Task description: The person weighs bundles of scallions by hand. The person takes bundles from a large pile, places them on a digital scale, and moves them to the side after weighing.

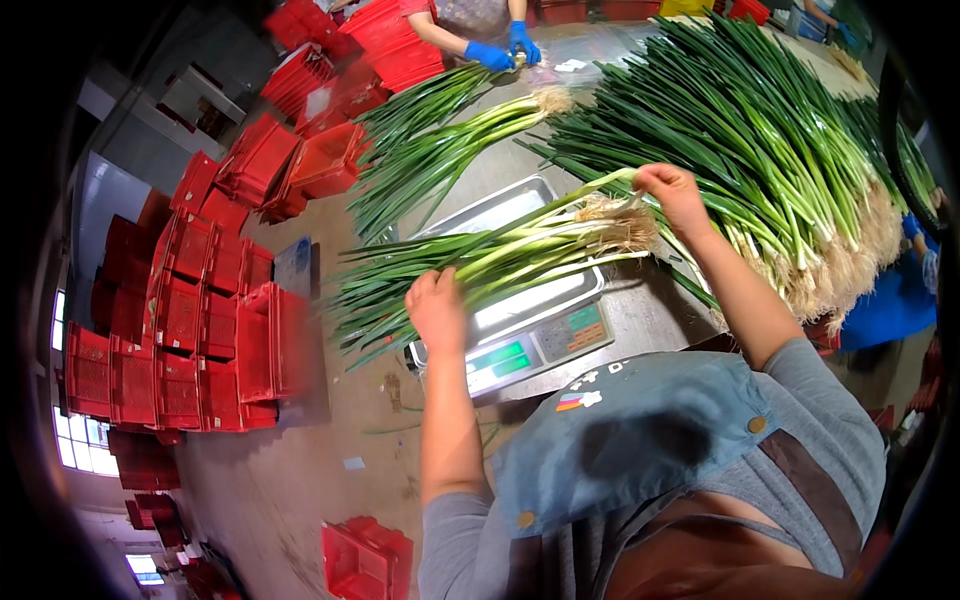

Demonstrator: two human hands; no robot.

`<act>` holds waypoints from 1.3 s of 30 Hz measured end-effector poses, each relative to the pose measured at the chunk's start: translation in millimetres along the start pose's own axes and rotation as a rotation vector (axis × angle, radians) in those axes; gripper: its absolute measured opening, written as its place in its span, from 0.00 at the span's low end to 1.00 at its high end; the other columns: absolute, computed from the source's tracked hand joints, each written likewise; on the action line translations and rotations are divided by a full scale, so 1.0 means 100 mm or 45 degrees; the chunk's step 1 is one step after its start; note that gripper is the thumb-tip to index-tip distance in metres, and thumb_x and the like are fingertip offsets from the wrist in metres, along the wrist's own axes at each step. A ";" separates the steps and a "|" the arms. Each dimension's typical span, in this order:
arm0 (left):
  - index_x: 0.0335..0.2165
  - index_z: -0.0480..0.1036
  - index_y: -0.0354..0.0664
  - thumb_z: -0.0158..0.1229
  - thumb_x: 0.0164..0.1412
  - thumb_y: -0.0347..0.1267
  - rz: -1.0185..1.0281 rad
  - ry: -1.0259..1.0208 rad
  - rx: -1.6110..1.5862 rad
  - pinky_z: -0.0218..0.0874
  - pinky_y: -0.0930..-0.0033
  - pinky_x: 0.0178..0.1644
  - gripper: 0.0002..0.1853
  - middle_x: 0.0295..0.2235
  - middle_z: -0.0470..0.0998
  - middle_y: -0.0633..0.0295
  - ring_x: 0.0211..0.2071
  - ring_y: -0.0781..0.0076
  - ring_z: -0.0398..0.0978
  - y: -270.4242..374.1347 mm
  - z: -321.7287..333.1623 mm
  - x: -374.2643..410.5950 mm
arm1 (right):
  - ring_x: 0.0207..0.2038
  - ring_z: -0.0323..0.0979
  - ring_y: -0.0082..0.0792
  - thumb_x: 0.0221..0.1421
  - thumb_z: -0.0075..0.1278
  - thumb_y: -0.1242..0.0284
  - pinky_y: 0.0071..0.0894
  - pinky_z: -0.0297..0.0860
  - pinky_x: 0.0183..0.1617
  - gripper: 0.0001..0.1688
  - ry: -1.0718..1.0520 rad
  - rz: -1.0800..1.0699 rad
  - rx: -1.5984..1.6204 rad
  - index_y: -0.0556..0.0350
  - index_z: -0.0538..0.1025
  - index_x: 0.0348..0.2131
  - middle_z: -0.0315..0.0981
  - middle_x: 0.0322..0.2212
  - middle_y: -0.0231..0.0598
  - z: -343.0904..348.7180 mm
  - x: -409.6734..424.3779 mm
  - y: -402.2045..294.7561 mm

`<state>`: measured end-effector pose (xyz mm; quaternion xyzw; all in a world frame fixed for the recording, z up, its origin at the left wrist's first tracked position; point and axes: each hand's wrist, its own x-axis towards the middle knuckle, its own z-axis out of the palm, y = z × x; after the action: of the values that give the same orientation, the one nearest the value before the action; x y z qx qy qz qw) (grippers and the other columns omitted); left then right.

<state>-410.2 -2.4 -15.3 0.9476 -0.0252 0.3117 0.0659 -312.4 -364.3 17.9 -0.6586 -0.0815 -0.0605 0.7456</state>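
Note:
A bunch of green onions (517, 262) lies across the metal tray (589, 279) of a digital scale (574, 334). Its leaves point left and its pale, hairy roots point right. My right hand (670, 196) pinches the white end of one green onion stalk (616, 178), raised a little above the bunch's roots. That stalk slants down leftward over the other stalks. At the leafy end, my left hand (437, 309) is closed around some leaves along the near side; its fingertips are partly hidden and slightly blurred. The scale's green display is lit.
A large heap of green onions (750, 150) covers the table's right side. Another bunch (480, 139) lies beyond the scale. Across the table, a person's blue-gloved hands (491, 55) hold a bunch. Red plastic crates (180, 315) are stacked at left; one crate (367, 559) sits on the floor.

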 end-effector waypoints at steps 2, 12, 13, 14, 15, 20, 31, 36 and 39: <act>0.33 0.73 0.47 0.53 0.44 0.27 -0.003 0.021 0.019 0.56 0.62 0.44 0.12 0.31 0.70 0.61 0.37 0.62 0.68 -0.08 0.02 -0.04 | 0.27 0.68 0.21 0.52 0.49 0.75 0.20 0.65 0.36 0.06 0.149 -0.067 0.006 0.59 0.74 0.30 0.71 0.23 0.31 -0.26 0.04 -0.04; 0.34 0.73 0.46 0.60 0.42 0.28 -0.016 -0.033 -0.015 0.57 0.61 0.44 0.15 0.32 0.69 0.61 0.37 0.61 0.67 -0.11 -0.02 -0.07 | 0.28 0.71 0.29 0.54 0.47 0.74 0.24 0.73 0.34 0.09 0.964 -0.472 0.803 0.62 0.70 0.35 0.72 0.28 0.43 -2.55 -0.24 -0.44; 0.35 0.72 0.46 0.60 0.42 0.29 -0.020 -0.048 -0.029 0.57 0.61 0.44 0.15 0.32 0.69 0.60 0.37 0.61 0.67 -0.10 -0.02 -0.07 | 0.30 0.72 0.32 0.55 0.45 0.74 0.26 0.73 0.35 0.10 1.171 -0.541 0.719 0.63 0.69 0.36 0.71 0.29 0.45 -2.75 -0.34 -0.50; 0.35 0.72 0.45 0.60 0.42 0.29 -0.017 -0.058 -0.057 0.56 0.61 0.45 0.16 0.33 0.69 0.59 0.38 0.60 0.67 -0.07 0.01 -0.05 | 0.32 0.72 0.34 0.58 0.41 0.73 0.28 0.73 0.36 0.11 1.395 -0.674 0.583 0.64 0.69 0.36 0.72 0.30 0.46 -2.98 -0.43 -0.61; 0.36 0.71 0.45 0.61 0.42 0.30 -0.021 -0.059 -0.040 0.56 0.60 0.46 0.17 0.33 0.69 0.59 0.38 0.60 0.66 -0.05 -0.03 -0.06 | 0.34 0.72 0.35 0.58 0.39 0.73 0.29 0.72 0.39 0.11 1.418 -0.736 0.523 0.64 0.69 0.36 0.72 0.31 0.46 -2.99 -0.45 -0.64; 0.38 0.70 0.44 0.62 0.41 0.31 0.109 -0.068 -0.179 0.54 0.60 0.48 0.20 0.35 0.68 0.58 0.41 0.59 0.65 0.26 0.05 0.08 | 0.40 0.70 0.36 0.60 0.33 0.71 0.33 0.65 0.48 0.15 1.191 -0.891 -0.057 0.63 0.69 0.34 0.72 0.33 0.46 -2.19 -0.72 -1.42; 0.29 0.72 0.46 0.60 0.42 0.28 0.305 -0.087 -0.283 0.58 0.62 0.39 0.10 0.29 0.69 0.61 0.34 0.61 0.67 0.73 0.40 0.39 | 0.31 0.72 0.40 0.46 0.50 0.66 0.44 0.64 0.33 0.09 -1.602 0.284 -1.837 0.46 0.77 0.28 0.75 0.28 0.40 -0.09 -1.09 0.11; 0.27 0.71 0.45 0.59 0.42 0.27 0.295 -0.105 -0.297 0.58 0.63 0.37 0.08 0.28 0.70 0.61 0.33 0.61 0.68 0.77 0.37 0.47 | 0.36 0.72 0.37 0.42 0.54 0.63 0.55 0.59 0.40 0.18 -1.660 0.311 -2.479 0.53 0.78 0.34 0.76 0.31 0.37 -0.45 -0.91 0.85; 0.27 0.70 0.45 0.59 0.42 0.27 0.279 -0.095 -0.298 0.57 0.63 0.37 0.09 0.28 0.70 0.61 0.32 0.60 0.68 0.76 0.30 0.41 | 0.34 0.73 0.36 0.42 0.55 0.58 0.40 0.65 0.37 0.17 -1.212 0.237 -1.741 0.45 0.78 0.33 0.75 0.27 0.33 -0.29 -0.76 0.28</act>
<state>-366.5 -82.4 -6.7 0.9359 -0.1671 0.2765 0.1403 -380.5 -390.6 -28.3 -0.9249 -0.2781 0.2496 0.0701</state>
